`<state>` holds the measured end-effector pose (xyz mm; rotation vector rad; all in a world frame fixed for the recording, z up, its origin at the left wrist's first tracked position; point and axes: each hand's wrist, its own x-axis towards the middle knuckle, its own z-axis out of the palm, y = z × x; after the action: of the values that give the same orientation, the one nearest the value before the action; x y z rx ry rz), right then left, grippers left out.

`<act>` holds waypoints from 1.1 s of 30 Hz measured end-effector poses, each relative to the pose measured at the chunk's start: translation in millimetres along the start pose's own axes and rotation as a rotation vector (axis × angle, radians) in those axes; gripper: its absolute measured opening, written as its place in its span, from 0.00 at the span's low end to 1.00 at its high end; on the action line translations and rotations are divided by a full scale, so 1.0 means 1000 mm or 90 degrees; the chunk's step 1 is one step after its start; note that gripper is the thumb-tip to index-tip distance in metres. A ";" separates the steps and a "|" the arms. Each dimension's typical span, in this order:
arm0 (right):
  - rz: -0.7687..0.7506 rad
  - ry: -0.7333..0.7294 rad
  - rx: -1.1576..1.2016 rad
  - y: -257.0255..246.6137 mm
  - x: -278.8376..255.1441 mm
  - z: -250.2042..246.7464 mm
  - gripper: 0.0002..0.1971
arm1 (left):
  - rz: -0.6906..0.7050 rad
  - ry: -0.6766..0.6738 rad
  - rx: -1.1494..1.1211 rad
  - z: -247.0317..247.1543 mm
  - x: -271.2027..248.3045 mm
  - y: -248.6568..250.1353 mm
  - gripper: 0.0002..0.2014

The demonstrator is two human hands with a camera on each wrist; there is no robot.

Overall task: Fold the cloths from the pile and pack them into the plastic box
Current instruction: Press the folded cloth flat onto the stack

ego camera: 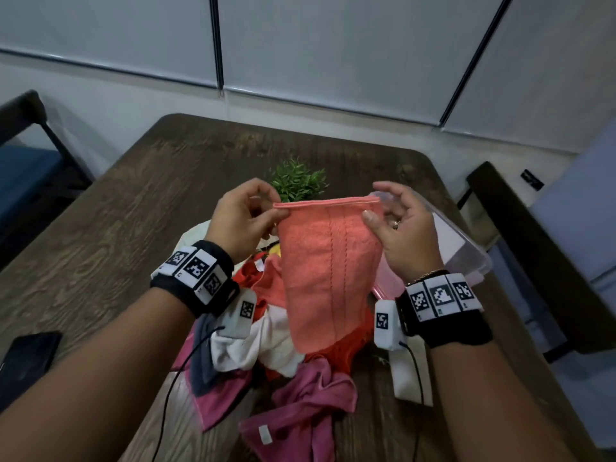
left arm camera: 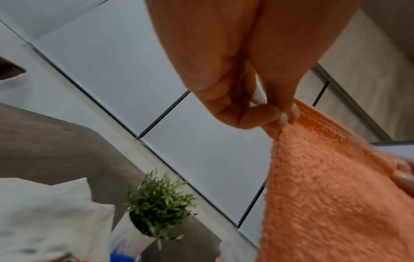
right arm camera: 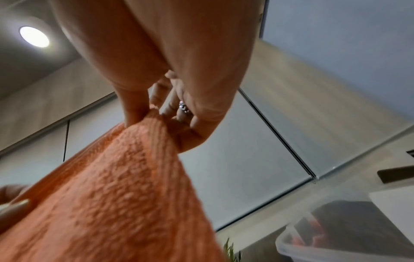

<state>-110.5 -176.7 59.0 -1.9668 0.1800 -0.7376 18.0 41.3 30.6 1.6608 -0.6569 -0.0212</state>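
coral cloth (ego camera: 328,268) hangs above the pile (ego camera: 266,355), its top corners pinched by the left hand (ego camera: 245,221) and right hand (ego camera: 400,228). only the right wrist view shows folded cloth inside the plastic box (right arm camera: 291,248), right of the grip. dark wooden table (ego camera: 100,228), grey blinds (ego camera: 333,45) beyond.

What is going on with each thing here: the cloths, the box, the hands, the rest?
Orange towel: held up by its top corners, hanging over the pile.
Left hand: pinches one top corner.
Right hand: pinches the other.
Cloth pile: loose, unfolded on the table.
Plastic box: open, something pink inside.
Potted plant: upright behind the towel.
Phone: lying flat.
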 end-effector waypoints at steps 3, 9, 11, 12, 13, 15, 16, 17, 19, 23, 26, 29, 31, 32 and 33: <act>-0.035 0.016 -0.053 -0.006 -0.001 -0.007 0.13 | 0.026 0.020 -0.040 -0.001 0.005 0.014 0.05; -0.002 0.044 -0.046 -0.008 -0.004 -0.012 0.08 | 0.063 0.050 -0.046 -0.004 0.009 0.022 0.04; 0.000 0.045 -0.028 -0.009 -0.005 -0.011 0.08 | 0.038 0.051 -0.107 -0.005 0.008 0.024 0.06; 0.003 0.042 -0.018 -0.010 -0.005 -0.011 0.10 | 0.028 0.050 -0.132 -0.006 0.007 0.026 0.06; 0.013 0.035 -0.007 -0.012 -0.005 -0.011 0.12 | 0.022 0.051 -0.148 -0.006 0.006 0.028 0.07; 0.026 0.015 -0.003 -0.015 -0.006 -0.012 0.17 | 0.022 0.050 -0.156 -0.009 0.005 0.035 0.06; 0.027 0.004 -0.014 -0.016 -0.006 -0.013 0.16 | 0.026 0.045 -0.153 -0.011 0.004 0.038 0.05; 0.024 -0.005 -0.018 -0.018 -0.008 -0.014 0.14 | 0.031 0.041 -0.150 -0.013 0.003 0.041 0.05; 0.023 -0.016 0.008 -0.020 -0.011 -0.016 0.11 | 0.034 0.038 -0.144 -0.017 0.001 0.045 0.06; 0.030 -0.017 0.026 -0.016 -0.013 -0.017 0.10 | 0.024 0.038 -0.127 -0.019 -0.001 0.036 0.11; 0.080 -0.028 -0.004 0.002 -0.004 -0.007 0.10 | -0.017 0.037 -0.078 -0.012 0.004 0.014 0.11; 0.112 -0.064 -0.082 0.037 0.009 0.014 0.13 | -0.068 0.038 0.012 0.000 0.011 -0.030 0.09; 0.135 -0.085 -0.135 0.064 0.013 0.030 0.12 | -0.110 0.034 0.081 0.008 0.010 -0.060 0.10; 0.143 -0.098 -0.151 0.077 0.013 0.036 0.12 | -0.125 0.026 0.115 0.011 0.008 -0.071 0.08; 0.152 -0.117 -0.164 0.090 0.009 0.040 0.12 | -0.135 0.014 0.146 0.013 0.004 -0.080 0.07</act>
<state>-64.3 -195.8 -26.6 -2.1965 0.4078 -0.3906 48.4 31.7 -44.2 1.9436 -0.4770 -0.0819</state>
